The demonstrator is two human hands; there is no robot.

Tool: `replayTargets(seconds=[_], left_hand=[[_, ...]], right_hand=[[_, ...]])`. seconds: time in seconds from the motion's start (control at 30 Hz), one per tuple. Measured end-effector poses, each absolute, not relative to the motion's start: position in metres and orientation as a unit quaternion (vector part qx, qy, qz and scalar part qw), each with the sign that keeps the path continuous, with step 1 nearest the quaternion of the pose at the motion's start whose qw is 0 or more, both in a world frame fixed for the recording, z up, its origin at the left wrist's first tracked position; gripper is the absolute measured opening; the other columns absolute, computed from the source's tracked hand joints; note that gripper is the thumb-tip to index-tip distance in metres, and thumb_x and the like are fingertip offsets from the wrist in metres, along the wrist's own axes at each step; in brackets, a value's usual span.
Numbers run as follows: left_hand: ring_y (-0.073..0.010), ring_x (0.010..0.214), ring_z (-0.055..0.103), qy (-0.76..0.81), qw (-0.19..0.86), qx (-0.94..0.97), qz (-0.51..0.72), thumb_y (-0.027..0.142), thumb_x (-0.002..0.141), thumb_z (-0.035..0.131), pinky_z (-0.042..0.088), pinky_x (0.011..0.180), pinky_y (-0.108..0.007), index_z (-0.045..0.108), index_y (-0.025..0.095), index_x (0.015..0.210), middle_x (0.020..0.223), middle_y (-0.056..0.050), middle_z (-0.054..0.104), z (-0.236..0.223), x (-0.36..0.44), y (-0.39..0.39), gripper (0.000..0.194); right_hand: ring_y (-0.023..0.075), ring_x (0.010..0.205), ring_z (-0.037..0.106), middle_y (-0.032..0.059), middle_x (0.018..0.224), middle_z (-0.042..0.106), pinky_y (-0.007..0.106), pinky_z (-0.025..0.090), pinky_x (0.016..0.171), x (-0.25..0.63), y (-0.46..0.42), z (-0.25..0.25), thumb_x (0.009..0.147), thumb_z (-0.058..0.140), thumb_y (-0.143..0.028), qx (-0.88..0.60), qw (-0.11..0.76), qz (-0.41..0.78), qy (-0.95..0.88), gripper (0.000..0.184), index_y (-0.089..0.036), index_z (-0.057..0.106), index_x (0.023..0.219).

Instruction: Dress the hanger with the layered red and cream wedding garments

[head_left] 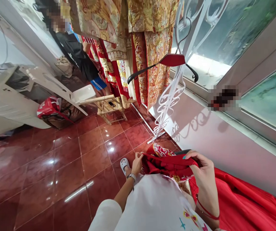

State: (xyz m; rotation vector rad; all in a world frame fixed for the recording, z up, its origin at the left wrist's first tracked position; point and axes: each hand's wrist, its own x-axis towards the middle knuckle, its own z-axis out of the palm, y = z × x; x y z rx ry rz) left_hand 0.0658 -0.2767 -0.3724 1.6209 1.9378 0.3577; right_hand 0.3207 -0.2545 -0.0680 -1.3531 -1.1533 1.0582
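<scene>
L hand [137, 163] has the near-left edge of the red embroidered garment [162, 163] pinched btwn thumb & fingers, hand mostly closed; R hand [204, 168] grips its opposite edge, thumb over cloth, fingers curled, tips partly hidden. Garment hangs btwn both hands, right in front of the white shirt [157, 202], opening spread so red lining shows; its lower part is hidden behind shirt & R forearm. Dark curved piece by R fingertips is mostly covered, can't tell what. Red fabric [246, 199] lies to R of R hand, cut off at frame edge. Black hanger [171, 61] w/ red center hangs on white scrollwork rack [168, 96], well apart from hands. Gold & red embroidered garments [150, 48] hang beyond, tops cut off. Person in black shirt [77, 54] stands behind them, face blurred out, near bamboo stool [110, 107].
</scene>
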Motion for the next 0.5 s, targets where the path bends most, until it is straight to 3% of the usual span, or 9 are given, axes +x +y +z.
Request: replayTargets(seconds=[0.1, 0.2, 0.3, 0.4, 0.5], left_hand=[[-0.0213, 0.106, 0.069, 0.738, 0.243, 0.615, 0.136, 0.003, 0.087, 0.039, 0.055, 0.092, -0.034, 0.063, 0.023, 0.131, 0.147, -0.011, 0.051, -0.355, 0.049, -0.26, 0.054], [-0.0215, 0.107, 0.067, 0.715, 0.192, 0.648, 0.176, 0.003, 0.087, 0.039, 0.054, 0.095, -0.034, 0.069, 0.022, 0.121, 0.127, -0.009, 0.067, -0.332, 0.034, -0.239, 0.049], [-0.0249, 0.106, 0.064, 0.713, 0.106, 0.656, 0.225, 0.011, 0.092, 0.041, 0.052, 0.099, -0.041, 0.074, 0.02, 0.107, 0.11, -0.01, 0.073, -0.315, 0.03, -0.229, 0.037], [-0.0285, 0.116, 0.059, 0.728, 0.047, 0.636, 0.25, 0.016, 0.093, 0.045, 0.048, 0.108, -0.048, 0.074, 0.021, 0.108, 0.114, -0.01, 0.072, -0.313, 0.032, -0.232, 0.033], [-0.0263, 0.121, 0.058, 0.722, 0.089, 0.652, 0.211, 0.005, 0.088, 0.041, 0.052, 0.105, -0.044, 0.072, 0.021, 0.119, 0.124, -0.009, 0.069, -0.311, 0.029, -0.229, 0.047]], right_hand=[[0.0152, 0.066, 0.058, 0.0006, 0.07, 0.065, 0.022, 0.045, 0.057, 0.328, -0.251, -0.064, 0.052, 0.05, -0.017, -0.582, 0.539, 0.411, -0.449, 0.02, -0.021, 0.067, 0.062], [0.0146, 0.066, 0.058, 0.0003, 0.072, 0.065, 0.021, 0.045, 0.057, 0.333, -0.246, -0.056, 0.052, 0.054, -0.017, -0.595, 0.553, 0.402, -0.423, 0.021, -0.021, 0.068, 0.067], [0.0134, 0.066, 0.058, 0.0, 0.075, 0.066, 0.02, 0.045, 0.055, 0.34, -0.239, -0.05, 0.053, 0.061, -0.017, -0.611, 0.586, 0.378, -0.375, 0.023, -0.021, 0.069, 0.075], [0.0129, 0.067, 0.058, 0.0001, 0.078, 0.065, 0.019, 0.046, 0.054, 0.347, -0.228, -0.051, 0.054, 0.068, -0.019, -0.598, 0.626, 0.359, -0.349, 0.027, -0.021, 0.067, 0.081], [0.0107, 0.057, 0.052, -0.0021, 0.071, 0.061, 0.018, 0.039, 0.046, 0.353, -0.212, -0.054, 0.056, 0.066, -0.017, -0.57, 0.625, 0.384, -0.371, 0.039, -0.022, 0.066, 0.094]])
